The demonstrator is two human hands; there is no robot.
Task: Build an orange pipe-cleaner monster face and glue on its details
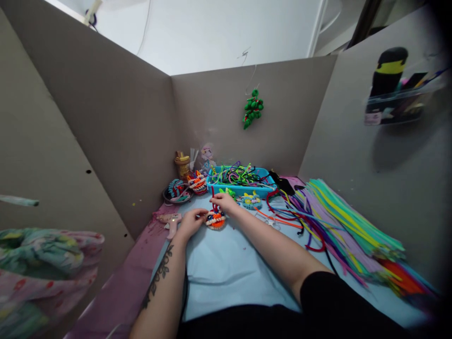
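Note:
An orange-and-cream figure made of fuzzy pipe cleaners (pixel 216 223), with dark eyes, rests on the blue cloth (pixel 226 263). My left hand (pixel 191 223) is at its left side, fingers curled with the tips against its edge. Above the figure, my right hand (pixel 223 201) pinches a dark red pipe cleaner (pixel 213 192) that stands up from its top. A pale pink glue gun (pixel 173 224) lies left of my left hand. Just past my right hand are a green piece (pixel 228 192) and a blue-and-yellow pipe-cleaner piece (pixel 251 201).
A blue tray (pixel 243 190) of pipe-cleaner scraps stands at the back, beside another orange figure (pixel 197 182) and a dark bowl (pixel 170 200). Bundled pipe cleaners (pixel 353 221) cover the right side. Grey partitions (pixel 212 113) enclose the table; a bin (pixel 399 106) hangs right.

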